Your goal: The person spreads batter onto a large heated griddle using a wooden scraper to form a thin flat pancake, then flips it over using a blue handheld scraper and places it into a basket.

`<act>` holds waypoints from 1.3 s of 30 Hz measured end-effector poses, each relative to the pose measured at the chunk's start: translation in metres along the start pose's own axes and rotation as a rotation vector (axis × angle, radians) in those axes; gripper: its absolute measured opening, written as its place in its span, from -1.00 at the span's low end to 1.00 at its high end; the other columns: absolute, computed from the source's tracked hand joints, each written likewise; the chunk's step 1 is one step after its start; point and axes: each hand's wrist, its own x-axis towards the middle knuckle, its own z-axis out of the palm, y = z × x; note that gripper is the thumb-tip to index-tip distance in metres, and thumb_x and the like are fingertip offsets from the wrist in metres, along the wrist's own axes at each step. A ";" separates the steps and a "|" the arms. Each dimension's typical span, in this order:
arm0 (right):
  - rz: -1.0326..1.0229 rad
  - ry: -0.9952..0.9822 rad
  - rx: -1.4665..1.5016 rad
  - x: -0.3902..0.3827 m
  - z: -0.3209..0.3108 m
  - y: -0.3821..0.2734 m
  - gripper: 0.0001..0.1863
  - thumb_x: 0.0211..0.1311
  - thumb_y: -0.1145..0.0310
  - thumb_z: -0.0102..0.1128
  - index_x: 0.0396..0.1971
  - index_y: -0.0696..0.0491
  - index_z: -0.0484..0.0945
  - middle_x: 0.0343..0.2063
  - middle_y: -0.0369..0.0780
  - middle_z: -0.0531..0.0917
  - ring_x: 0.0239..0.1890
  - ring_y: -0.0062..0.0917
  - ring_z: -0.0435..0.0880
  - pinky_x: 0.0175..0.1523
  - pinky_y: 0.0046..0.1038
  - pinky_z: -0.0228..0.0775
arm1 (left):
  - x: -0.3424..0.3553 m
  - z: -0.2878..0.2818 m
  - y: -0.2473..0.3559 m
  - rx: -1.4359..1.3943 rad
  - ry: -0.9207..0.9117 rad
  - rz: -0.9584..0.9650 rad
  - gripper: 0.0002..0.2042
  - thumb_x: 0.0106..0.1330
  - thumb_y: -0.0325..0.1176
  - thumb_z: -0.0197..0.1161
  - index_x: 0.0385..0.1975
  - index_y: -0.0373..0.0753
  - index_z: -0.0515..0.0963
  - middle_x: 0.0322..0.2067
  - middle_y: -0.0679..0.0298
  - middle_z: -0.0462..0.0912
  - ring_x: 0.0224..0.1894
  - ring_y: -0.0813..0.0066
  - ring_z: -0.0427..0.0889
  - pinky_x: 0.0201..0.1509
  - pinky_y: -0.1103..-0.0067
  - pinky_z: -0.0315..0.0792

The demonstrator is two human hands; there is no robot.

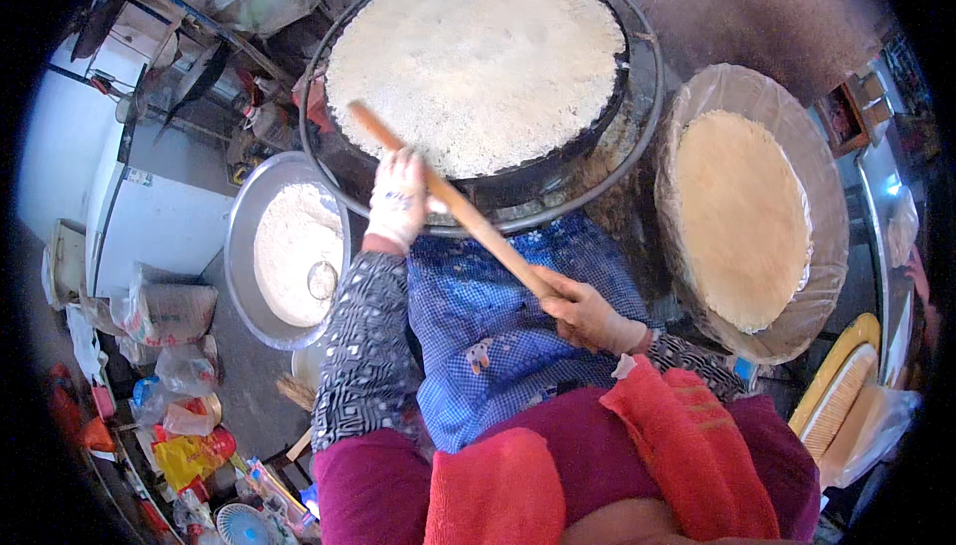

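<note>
A long wooden stick [485, 230] slants across the near edge of the round griddle [614, 97]. My left hand [397, 199], in a whitish glove, is closed around its upper part. My right hand [590, 316] grips the lower end in front of my blue checked apron [478, 296]. A wide, pale flatbread [478, 57] covers most of the griddle, its surface speckled and uneven. Over the bread's near left edge reaches the stick's far end [366, 115]; I cannot tell whether it touches. A metal ring [652, 117] runs around the griddle.
Left of the griddle stands a metal basin [239, 246] of whitish flour or batter with a small round utensil [322, 280] in it. A plastic-lined basket [832, 246] on the right holds a round tan flatbread [742, 217]. Bags and packages [189, 445] crowd the lower left.
</note>
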 end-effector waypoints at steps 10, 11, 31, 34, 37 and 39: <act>-0.596 0.480 -1.296 0.072 -0.093 -0.031 -0.48 0.20 -0.05 0.17 0.15 -0.22 0.49 -0.52 -0.06 0.66 -0.43 -0.08 0.67 -0.29 -0.16 0.58 | -0.059 0.007 -0.016 0.112 -0.391 -0.060 -0.42 0.08 0.03 0.33 -0.04 -0.31 0.47 -0.04 0.03 0.49 0.19 0.06 0.36 0.47 0.11 -0.11; -0.718 0.573 -1.311 0.086 -0.130 -0.026 -0.49 0.22 0.01 0.17 0.17 -0.21 0.47 -0.49 -0.04 0.66 -0.44 -0.10 0.68 -0.29 -0.15 0.57 | -0.063 0.008 -0.016 0.137 -0.255 -0.019 -0.53 0.07 0.00 0.35 -0.21 -0.27 0.51 -0.19 0.10 0.53 0.08 0.09 0.43 0.44 0.13 -0.02; -0.351 0.495 0.014 -0.096 -0.091 0.096 -0.36 0.27 0.36 0.22 0.34 0.08 0.27 -0.10 -0.25 0.60 -0.55 -0.70 0.48 -0.43 -0.62 0.35 | 0.096 -0.031 0.182 -0.285 0.110 0.433 -0.22 0.28 0.19 0.00 0.29 -0.39 0.19 0.27 -0.14 0.22 0.34 -0.17 0.15 0.43 0.00 -0.09; -0.246 0.582 0.243 -0.089 -0.067 0.060 -0.34 0.28 0.31 0.22 0.36 0.03 0.25 -0.23 -0.30 0.64 -0.60 -0.72 0.45 -0.50 -0.61 0.30 | 0.163 -0.013 0.195 -0.204 -0.023 0.567 -0.10 0.16 0.30 0.03 0.27 -0.42 0.21 0.29 -0.13 0.24 0.41 -0.04 0.09 0.50 0.21 -0.11; -0.123 0.466 0.455 -0.063 -0.060 0.039 -0.36 0.31 0.28 0.18 0.37 -0.02 0.23 -0.59 -0.39 0.55 -0.73 -0.72 0.38 -0.67 -0.60 0.16 | 0.174 0.027 0.180 -0.118 -0.135 0.522 -0.14 -0.08 0.15 0.28 0.16 -0.40 0.34 0.20 -0.07 0.36 0.35 -0.03 0.20 0.46 0.25 0.04; -0.093 0.372 0.458 -0.052 -0.068 0.028 -0.37 0.33 0.28 0.15 0.38 -0.05 0.22 -0.64 -0.39 0.49 -0.74 -0.71 0.37 -0.66 -0.61 0.17 | 0.173 0.031 0.158 -0.088 -0.142 0.481 -0.11 -0.10 0.22 0.25 0.16 -0.38 0.35 0.22 -0.06 0.35 0.36 -0.03 0.19 0.46 0.24 0.04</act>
